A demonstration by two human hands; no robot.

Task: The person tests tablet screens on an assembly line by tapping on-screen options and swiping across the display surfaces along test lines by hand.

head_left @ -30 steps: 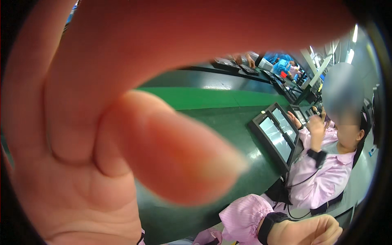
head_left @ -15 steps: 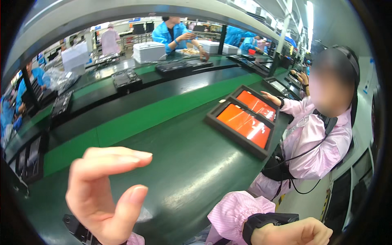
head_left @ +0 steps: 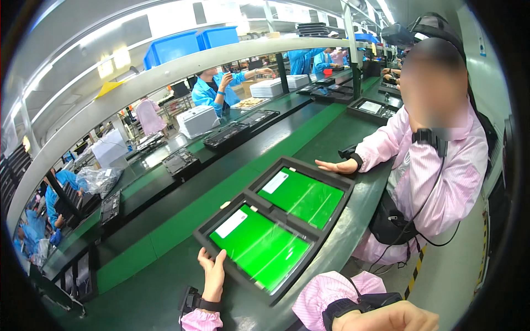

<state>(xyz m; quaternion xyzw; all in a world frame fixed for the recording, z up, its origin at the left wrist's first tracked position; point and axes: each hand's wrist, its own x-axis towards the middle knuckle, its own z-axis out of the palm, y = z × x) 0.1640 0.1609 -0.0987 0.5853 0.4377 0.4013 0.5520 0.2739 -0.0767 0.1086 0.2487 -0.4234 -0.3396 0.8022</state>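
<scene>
A black two-compartment tray (head_left: 274, 294) lies slantwise on the dark green bench in front of me. In each compartment rests a flat screen panel glowing green, a nearer panel (head_left: 259, 248) and a farther panel (head_left: 303, 198), each with a white strip in one corner. My left hand (head_left: 212, 276) is at the tray's near left edge, fingers and thumb apart, seeming to touch its wall. My right hand (head_left: 395, 319) is at the bottom edge, away from the tray, fingers curled in and the palm hidden. A co-worker's open hand (head_left: 338, 166) is by the tray's far right corner.
The co-worker in pink (head_left: 436, 160) stands close on my right. Beyond the green strip, dark device parts (head_left: 227, 135) line a second bench run, with a person in blue (head_left: 207, 92) behind. Another black tray (head_left: 85, 276) sits far left. A curved rail (head_left: 182, 63) spans overhead.
The tray has slid left and nearer to me, and its screens turned from orange to green. My left hand, raised with curled fingers before, has moved right to the tray's edge.
</scene>
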